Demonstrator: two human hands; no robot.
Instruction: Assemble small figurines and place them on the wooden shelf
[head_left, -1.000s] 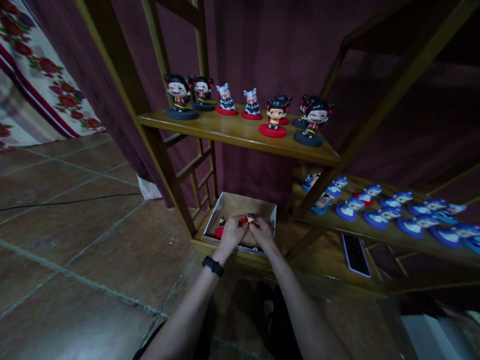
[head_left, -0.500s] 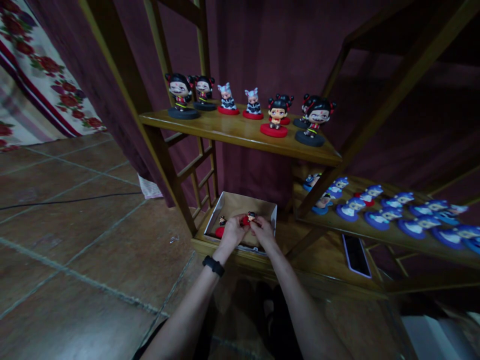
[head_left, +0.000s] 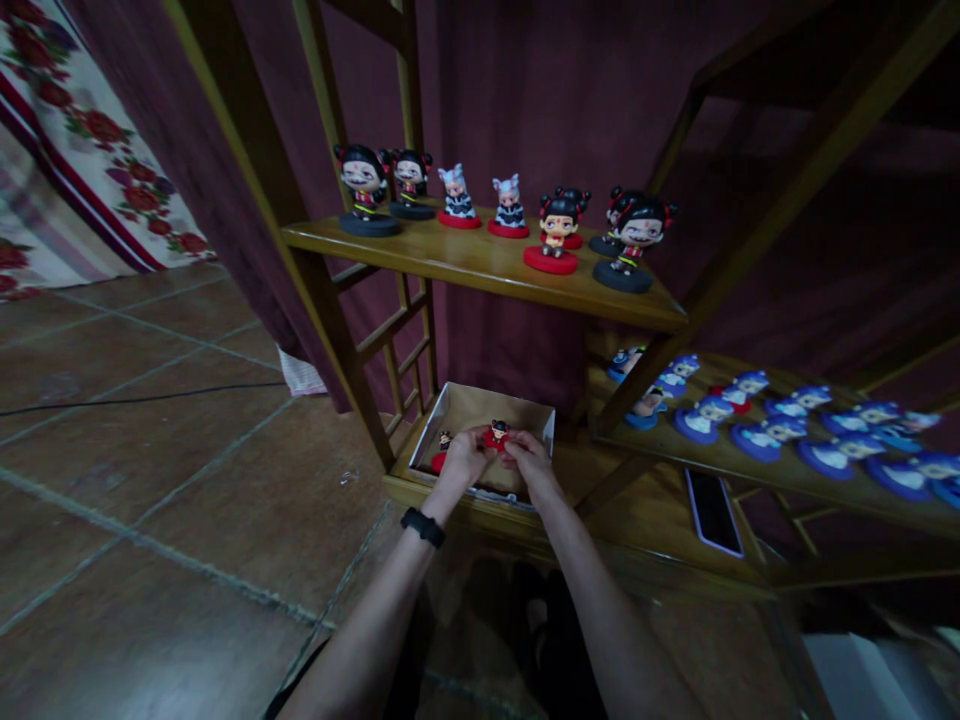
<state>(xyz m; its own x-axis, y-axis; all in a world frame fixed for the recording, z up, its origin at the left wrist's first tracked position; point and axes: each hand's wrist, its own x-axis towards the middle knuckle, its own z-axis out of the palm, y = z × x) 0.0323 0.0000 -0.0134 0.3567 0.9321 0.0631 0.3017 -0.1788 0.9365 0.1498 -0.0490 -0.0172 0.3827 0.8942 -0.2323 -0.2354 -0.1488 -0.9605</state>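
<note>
My left hand (head_left: 466,462) and my right hand (head_left: 527,459) meet over a shallow cardboard box (head_left: 480,406) on the lowest shelf. Both close their fingers on a small figurine with a red base (head_left: 496,435), held between them above the box. A second small red-based figurine (head_left: 442,450) lies in the box just left of my left hand. A black band is on my left wrist (head_left: 422,526).
A wooden shelf (head_left: 480,262) above carries several big-headed figurines on black and red bases (head_left: 553,232). To the right, a lower shelf (head_left: 787,455) holds several blue figurines (head_left: 757,432). A phone (head_left: 711,510) lies beside the box. Tiled floor spreads left.
Both hands with the figurine have risen slightly and the view has drifted a little; otherwise the scene is the same.
</note>
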